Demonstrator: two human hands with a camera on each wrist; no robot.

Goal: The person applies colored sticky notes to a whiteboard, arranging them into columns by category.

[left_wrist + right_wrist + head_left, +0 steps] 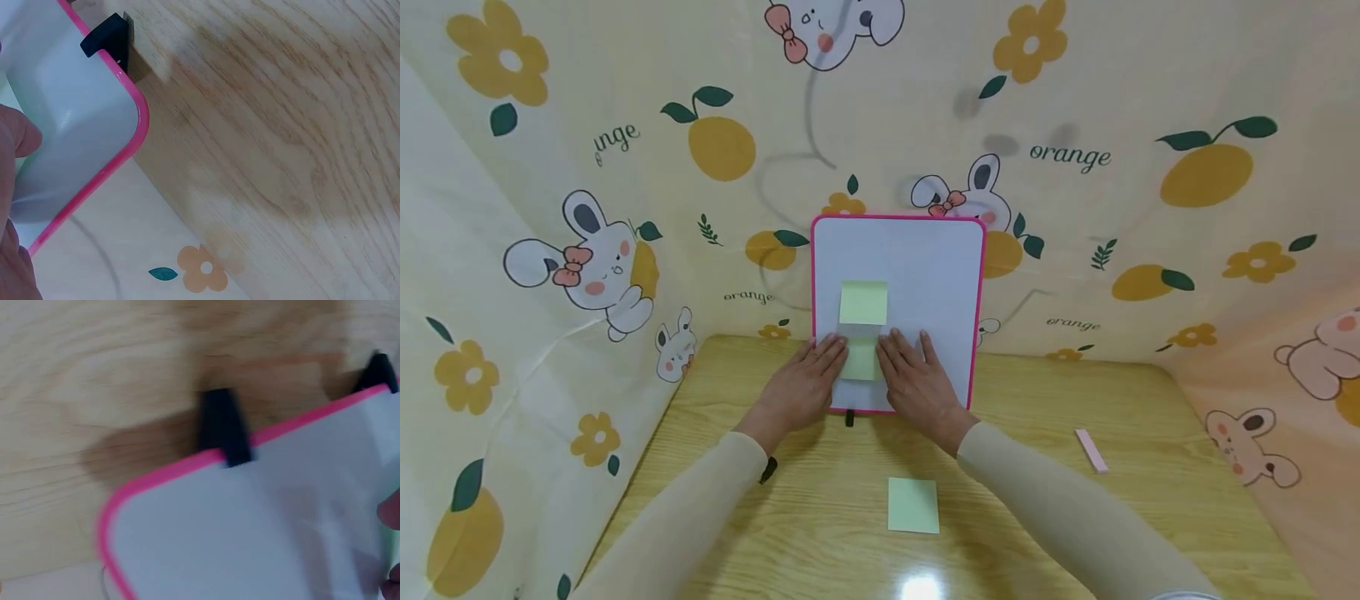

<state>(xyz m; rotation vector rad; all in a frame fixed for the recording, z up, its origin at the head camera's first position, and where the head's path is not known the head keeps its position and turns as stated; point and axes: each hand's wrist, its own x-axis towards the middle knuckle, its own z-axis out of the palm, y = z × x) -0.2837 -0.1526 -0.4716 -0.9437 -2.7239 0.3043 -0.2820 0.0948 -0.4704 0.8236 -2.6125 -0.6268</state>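
A whiteboard (917,258) with a pink frame stands upright against the back, a pale green sticky note (863,302) stuck on its left half. Just below that note, a second green sticky note (861,362) lies flat on the board. My left hand (801,382) presses its left edge with extended fingers. On the other side, the straight fingers of my right hand (919,385) rest along its right edge. The left wrist view has part of the left hand (15,140) over the board. Only fingertips (390,511) of the right hand enter the right wrist view.
Black stand clips (225,428) grip the board's lower edge. A third green sticky note (913,505) lies on the wooden table (1015,517) in front. To the right is a small pink strip (1092,451). Patterned cloth (910,108) encloses the back and sides.
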